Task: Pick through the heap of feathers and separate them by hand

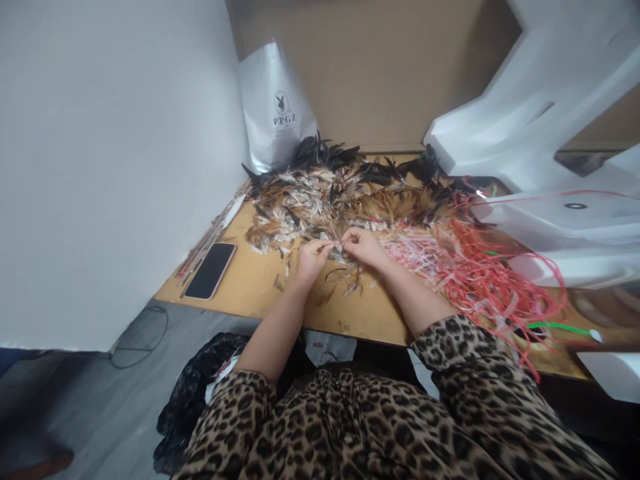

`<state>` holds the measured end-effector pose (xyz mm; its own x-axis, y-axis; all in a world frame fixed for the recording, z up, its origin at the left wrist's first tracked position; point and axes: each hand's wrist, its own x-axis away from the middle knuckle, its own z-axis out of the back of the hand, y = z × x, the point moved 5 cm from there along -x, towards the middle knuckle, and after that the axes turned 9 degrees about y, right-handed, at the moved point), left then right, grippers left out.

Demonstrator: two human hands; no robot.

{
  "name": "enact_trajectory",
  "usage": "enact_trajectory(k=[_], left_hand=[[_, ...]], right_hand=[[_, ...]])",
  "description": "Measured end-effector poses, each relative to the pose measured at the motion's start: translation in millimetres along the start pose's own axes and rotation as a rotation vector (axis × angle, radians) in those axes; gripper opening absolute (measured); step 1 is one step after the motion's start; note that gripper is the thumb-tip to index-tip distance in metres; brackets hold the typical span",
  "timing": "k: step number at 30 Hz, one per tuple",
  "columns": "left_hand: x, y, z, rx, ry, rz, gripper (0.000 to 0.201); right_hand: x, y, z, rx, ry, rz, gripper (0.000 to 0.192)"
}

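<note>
Over the front of the feather pile, my left hand (313, 259) and my right hand (364, 247) come nearly together, fingertips pinched. What sits between the fingers is too small to name; it may be a feather or a strand. Brown, black and whitish feathers (390, 203) spread across the yellow table (255, 287) just beyond both hands. A few loose feather bits (353, 280) lie below my fingers. To the right of my right hand is a tangle of red and pale pink plastic strands (475, 267).
A phone (211, 271) lies at the table's left, beside thin sticks (200, 250). A silver-white bag (273, 113) stands behind the feathers. White plastic pieces (545, 220) crowd the right side. A white panel (115, 167) rises on the left, and a black plastic bag (193, 393) is below the table's edge.
</note>
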<state>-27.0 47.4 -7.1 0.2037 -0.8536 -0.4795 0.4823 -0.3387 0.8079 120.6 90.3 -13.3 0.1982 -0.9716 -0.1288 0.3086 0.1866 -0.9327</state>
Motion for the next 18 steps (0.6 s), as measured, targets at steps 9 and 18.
enact_trajectory(k=[9, 18], left_hand=[[1.0, -0.6, 1.4, -0.053, -0.025, 0.04, 0.013], [2.8, -17.8, -5.8, 0.148, -0.043, 0.185, 0.01]], right_hand=[[-2.6, -1.8, 8.1, 0.155, 0.11, 0.135, 0.007], [-2.4, -5.4, 13.0, 0.25, 0.151, 0.168, 0.006]])
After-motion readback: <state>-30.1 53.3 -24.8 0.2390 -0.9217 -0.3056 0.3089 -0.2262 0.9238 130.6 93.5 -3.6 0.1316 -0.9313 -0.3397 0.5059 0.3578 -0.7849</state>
